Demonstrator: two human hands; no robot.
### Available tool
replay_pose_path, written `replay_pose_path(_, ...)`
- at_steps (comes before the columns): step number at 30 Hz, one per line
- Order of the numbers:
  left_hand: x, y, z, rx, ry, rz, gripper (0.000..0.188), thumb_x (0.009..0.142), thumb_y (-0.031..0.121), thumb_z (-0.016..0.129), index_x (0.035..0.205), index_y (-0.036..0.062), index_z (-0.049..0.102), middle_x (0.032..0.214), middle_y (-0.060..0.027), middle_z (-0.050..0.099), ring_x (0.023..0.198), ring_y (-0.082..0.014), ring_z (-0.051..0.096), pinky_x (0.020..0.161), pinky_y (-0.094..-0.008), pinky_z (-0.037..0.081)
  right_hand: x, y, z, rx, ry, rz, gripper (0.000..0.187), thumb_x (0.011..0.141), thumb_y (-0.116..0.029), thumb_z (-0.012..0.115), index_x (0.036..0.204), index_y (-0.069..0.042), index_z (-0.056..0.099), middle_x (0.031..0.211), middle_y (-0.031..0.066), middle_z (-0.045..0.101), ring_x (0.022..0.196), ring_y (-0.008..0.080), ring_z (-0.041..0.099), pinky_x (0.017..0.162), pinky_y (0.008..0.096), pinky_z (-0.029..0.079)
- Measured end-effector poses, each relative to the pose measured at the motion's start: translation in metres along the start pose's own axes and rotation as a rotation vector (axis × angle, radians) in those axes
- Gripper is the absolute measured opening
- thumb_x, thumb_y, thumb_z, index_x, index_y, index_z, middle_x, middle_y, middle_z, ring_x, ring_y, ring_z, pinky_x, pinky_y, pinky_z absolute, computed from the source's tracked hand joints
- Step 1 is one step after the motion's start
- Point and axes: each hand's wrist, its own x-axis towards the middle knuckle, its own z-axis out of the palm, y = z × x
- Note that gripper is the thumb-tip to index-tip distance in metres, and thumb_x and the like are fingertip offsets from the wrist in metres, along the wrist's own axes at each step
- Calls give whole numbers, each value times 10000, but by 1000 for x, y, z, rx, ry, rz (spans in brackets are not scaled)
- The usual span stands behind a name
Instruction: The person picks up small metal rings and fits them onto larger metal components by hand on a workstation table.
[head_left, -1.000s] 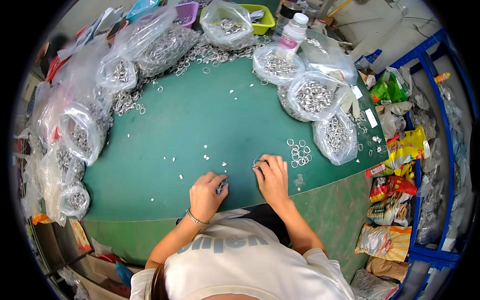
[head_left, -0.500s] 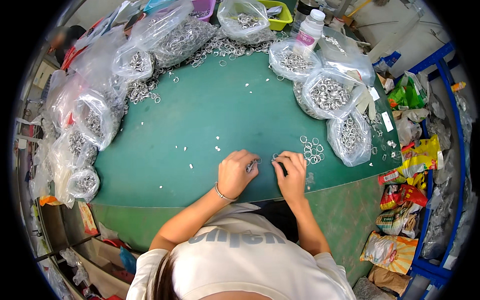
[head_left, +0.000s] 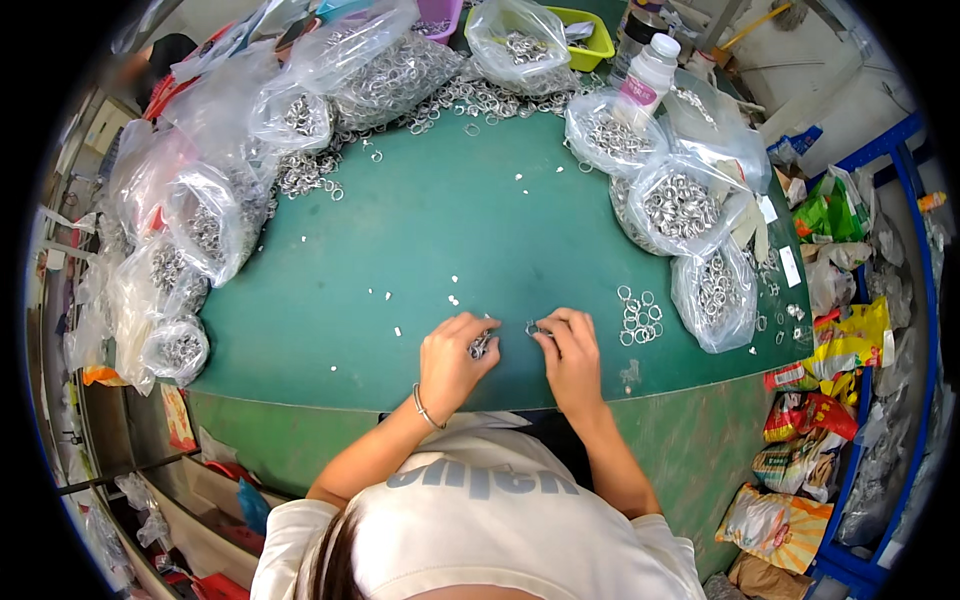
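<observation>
My left hand [head_left: 457, 357] is curled around several small silver rings [head_left: 480, 345], which show between its thumb and fingers above the near part of the green table. Just to the right, my right hand [head_left: 570, 362] pinches a single silver ring [head_left: 532, 328] between thumb and fingertips. A narrow gap separates the two hands. Beyond my right hand, a small group of loose rings [head_left: 640, 318] lies flat on the table. Farther right, an open clear plastic bag [head_left: 714, 298] holds more rings.
The green table [head_left: 420, 220] carries clear bags of rings [head_left: 683, 205] along its left, far and right sides. A white bottle [head_left: 651, 72] stands at the far right. White scraps [head_left: 454, 299] dot the surface. Blue shelving [head_left: 912, 290] with colourful packages rises on the right.
My right hand has shifted slightly left, away from the loose rings, with a ring in its fingertips. My left hand still holds its rings. The whole view has shifted a little.
</observation>
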Motion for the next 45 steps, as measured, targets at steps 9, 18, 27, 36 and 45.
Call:
replay_pose_path(9,-7,-7,-25,-24,45,-96,156,677,66,673,833,65,674,733,-93,609,676,-269,598,619,-339,489,15,-3,12,194,-122,92,162,783,-18,630,937,22,597,895,138,559,716,259,553,648,346,469)
replay_pose_path(18,-16,-32,-52,-145,145,-192,154,685,65,679,838,46,678,744,-98,623,662,-246,612,622,-310,494,320,-104,70,428,143,-420,221,787,-56,635,992,23,611,832,121,591,675,206,552,647,304,453)
replay_pose_path(27,0,-56,-70,-768,122,-461,101,769,32,661,863,-3,677,727,-8,592,624,-59,519,554,-194,424,310,-90,84,354,19,-365,226,827,-100,572,1030,-8,616,988,127,636,893,226,605,775,331,468)
replay_pose_path(36,16,-40,-39,-1528,-232,-732,273,918,277,504,945,16,579,771,-90,552,632,-174,544,390,-214,425,42,-3,-98,251,197,74,135,830,-25,585,951,9,635,841,82,646,771,157,615,700,256,476)
replay_pose_path(45,30,17,11,-1805,-509,-1127,260,920,309,492,928,73,602,810,-98,556,666,-210,541,401,-245,458,-33,159,-219,-224,760,462,213,776,-20,620,986,-37,646,865,90,618,745,202,564,698,281,451)
